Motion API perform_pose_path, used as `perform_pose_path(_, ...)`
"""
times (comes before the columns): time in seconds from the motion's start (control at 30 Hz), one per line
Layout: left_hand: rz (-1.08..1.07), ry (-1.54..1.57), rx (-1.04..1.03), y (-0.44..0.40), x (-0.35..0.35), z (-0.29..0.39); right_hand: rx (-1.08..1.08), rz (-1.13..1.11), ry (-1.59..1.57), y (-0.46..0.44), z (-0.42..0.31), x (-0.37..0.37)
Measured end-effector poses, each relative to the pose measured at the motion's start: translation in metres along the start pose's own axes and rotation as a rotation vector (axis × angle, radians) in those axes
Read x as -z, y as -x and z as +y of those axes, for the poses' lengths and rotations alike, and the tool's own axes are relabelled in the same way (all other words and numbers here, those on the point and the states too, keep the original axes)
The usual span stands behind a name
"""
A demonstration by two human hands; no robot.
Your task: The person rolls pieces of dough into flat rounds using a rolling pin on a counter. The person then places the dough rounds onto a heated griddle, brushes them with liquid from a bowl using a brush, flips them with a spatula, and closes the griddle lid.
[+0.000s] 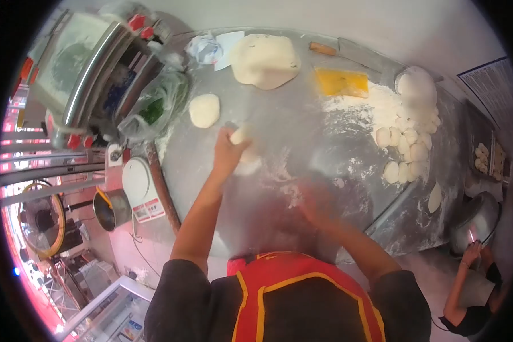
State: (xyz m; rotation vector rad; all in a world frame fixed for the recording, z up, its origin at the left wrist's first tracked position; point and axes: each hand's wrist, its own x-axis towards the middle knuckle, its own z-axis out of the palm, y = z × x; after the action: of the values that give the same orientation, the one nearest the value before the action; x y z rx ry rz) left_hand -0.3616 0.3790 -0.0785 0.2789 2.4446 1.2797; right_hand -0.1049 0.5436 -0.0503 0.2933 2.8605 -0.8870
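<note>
My left hand (229,149) is closed around a small pale piece of dough (241,135) over the middle-left of the metal table. My right hand (313,202) is smeared by motion, low over the table near a floury patch; its fingers cannot be made out. A round piece of dough (204,110) lies just beyond my left hand. Farther back is a large flat sheet of dough (265,60). Several small dough pieces (403,139) sit at the right beside a flour heap (417,85).
A yellow scraper (342,82) and a wooden-handled knife (323,48) lie at the back. On the left are a dough machine (77,68), a bag of greens (154,108), a rolling pin (162,185) and a scale (137,178). Another person's hands (471,253) hold a metal bowl (476,222) at right.
</note>
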Motion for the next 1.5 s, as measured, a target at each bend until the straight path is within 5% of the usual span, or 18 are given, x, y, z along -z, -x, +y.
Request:
perform_pose_path(0.07,-0.138,0.257,0.067,0.018,-0.014,0.0,0.005,0.356,-0.219,0.003,0.018,0.004)
perform_pose_path(0.13,-0.3,0.448,0.135,0.046,-0.038,0.004,-0.103,0.41,-0.298,-0.005,0.023,0.023)
perform_pose_path(0.23,0.035,0.001,-0.405,0.089,-0.081,0.004,-0.127,0.417,-0.392,-0.033,0.014,0.011)
perform_pose_path(0.33,0.026,-0.466,-0.701,0.115,-0.116,-0.012,0.14,0.408,-0.098,-0.065,0.014,-0.046)
perform_pose_path(0.5,-0.01,-0.316,-0.733,0.087,-0.145,-0.009,0.175,0.622,0.717,-0.092,0.063,-0.097)
perform_pose_path(0.53,-0.015,-0.285,-0.705,0.081,-0.147,-0.012,0.057,0.529,0.591,-0.102,0.061,-0.093)
perform_pose_path(0.6,-0.023,-0.223,-0.649,0.072,-0.153,-0.018,0.161,0.52,0.686,-0.119,0.109,-0.124)
perform_pose_path(0.67,0.128,-0.488,-0.553,0.103,-0.134,-0.029,0.064,0.293,0.133,-0.113,0.084,-0.077)
perform_pose_path(0.77,0.362,-0.351,-0.349,0.152,-0.045,-0.042,0.038,0.196,0.261,-0.082,0.03,-0.053)
perform_pose_path(0.83,0.599,-0.533,-0.053,0.194,0.022,-0.085,0.184,0.15,0.228,-0.062,0.03,-0.062)
perform_pose_path(0.87,0.396,-0.592,0.306,0.218,0.083,-0.078,0.243,0.128,0.217,-0.053,0.024,-0.066)
perform_pose_path(0.9,0.83,-0.525,0.189,0.256,0.096,-0.081,0.323,0.099,0.248,-0.042,0.021,-0.066)
perform_pose_path(0.97,0.733,-0.557,0.301,0.277,0.097,-0.152,0.471,0.037,0.32,-0.016,0.014,-0.065)
perform_pose_path(1.07,0.478,-0.248,0.588,0.275,0.114,-0.143,0.595,0.097,0.168,-0.017,0.028,-0.072)
perform_pose_path(1.17,0.39,-0.194,0.564,0.293,0.108,-0.137,0.411,0.067,-0.113,-0.019,0.038,-0.056)
perform_pose_path(1.23,0.396,-0.286,0.299,0.321,0.089,-0.164,0.402,0.213,-0.038,-0.005,0.016,-0.018)
perform_pose_path(1.43,-0.103,-0.582,-0.073,0.318,0.061,-0.071,0.59,0.361,0.405,0.023,-0.002,0.038)
perform_pose_path(1.5,-0.188,-0.681,-0.209,0.3,0.045,-0.052,0.438,0.15,0.419,0.035,0.07,0.029)
